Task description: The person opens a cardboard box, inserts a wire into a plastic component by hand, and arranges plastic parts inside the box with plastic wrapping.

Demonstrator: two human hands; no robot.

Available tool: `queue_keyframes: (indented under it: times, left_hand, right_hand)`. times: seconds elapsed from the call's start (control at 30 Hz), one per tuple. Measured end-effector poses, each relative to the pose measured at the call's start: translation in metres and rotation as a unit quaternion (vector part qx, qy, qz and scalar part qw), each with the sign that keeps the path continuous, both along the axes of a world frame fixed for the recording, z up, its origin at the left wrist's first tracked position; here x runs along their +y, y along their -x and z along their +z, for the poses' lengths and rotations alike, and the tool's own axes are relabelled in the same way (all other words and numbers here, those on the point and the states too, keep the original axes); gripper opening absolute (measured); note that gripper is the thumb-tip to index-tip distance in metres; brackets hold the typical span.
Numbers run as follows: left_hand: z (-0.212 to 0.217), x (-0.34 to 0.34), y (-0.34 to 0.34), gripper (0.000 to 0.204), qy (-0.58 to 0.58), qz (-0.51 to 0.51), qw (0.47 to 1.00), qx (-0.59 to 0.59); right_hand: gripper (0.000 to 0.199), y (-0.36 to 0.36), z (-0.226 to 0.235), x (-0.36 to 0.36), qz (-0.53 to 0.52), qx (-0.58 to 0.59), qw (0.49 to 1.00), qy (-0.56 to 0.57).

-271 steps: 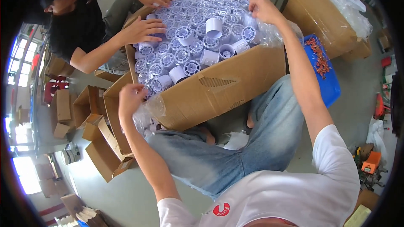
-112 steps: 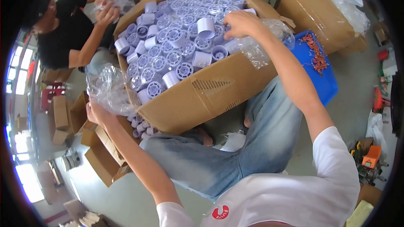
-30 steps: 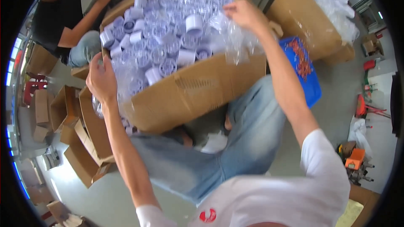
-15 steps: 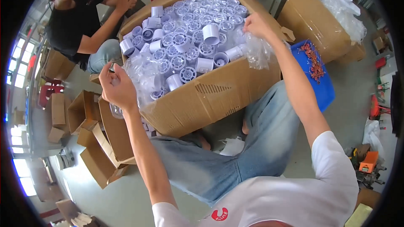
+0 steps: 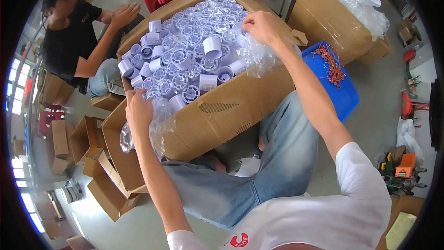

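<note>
A big cardboard box (image 5: 222, 115) in front of me is filled with white plastic spools (image 5: 180, 59), some upright and some on their sides. A clear plastic bag (image 5: 259, 58) lines it and spills over its near rim. At the box's near left corner, my left hand (image 5: 139, 113) is closed on the bag's edge, with loose film hanging below it outside the box. Over the right side, my right hand (image 5: 262, 28) pinches the bag's other edge; film bunches beneath that wrist.
Right of the box stands a blue bin (image 5: 340, 97) with small reddish wired parts (image 5: 334, 67). Behind it is a carton (image 5: 333, 14) topped with plastic wrap. Opened cartons (image 5: 108, 190) lie at left. A co-worker (image 5: 78, 37) sits at the far left, hands together beside the box.
My left hand has come down to the box's corner, drawing film outward off the spools there. My right hand still grips the bag. The view has shifted slightly; the co-worker's fingers have straightened.
</note>
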State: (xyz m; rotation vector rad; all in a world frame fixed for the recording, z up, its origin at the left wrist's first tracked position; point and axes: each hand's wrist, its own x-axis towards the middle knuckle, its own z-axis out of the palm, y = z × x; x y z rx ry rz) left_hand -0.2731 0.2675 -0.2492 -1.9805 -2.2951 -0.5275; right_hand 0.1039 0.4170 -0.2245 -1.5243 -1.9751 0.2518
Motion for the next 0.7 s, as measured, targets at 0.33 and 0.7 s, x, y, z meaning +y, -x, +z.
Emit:
queue_keyframes:
  times: [0.33,0.7]
  left_hand:
    - [0.011,0.001,-0.002,0.022,-0.030,0.110,0.990,0.079]
    - [-0.010,0.014,-0.028,0.020,0.133,-0.017,0.986,0.101]
  right_hand:
    - [0.030,-0.024,-0.002,-0.004,0.142,0.074,0.983,0.086]
    - [0.065,-0.034,-0.035,0.005,0.062,-0.157,0.970,0.173]
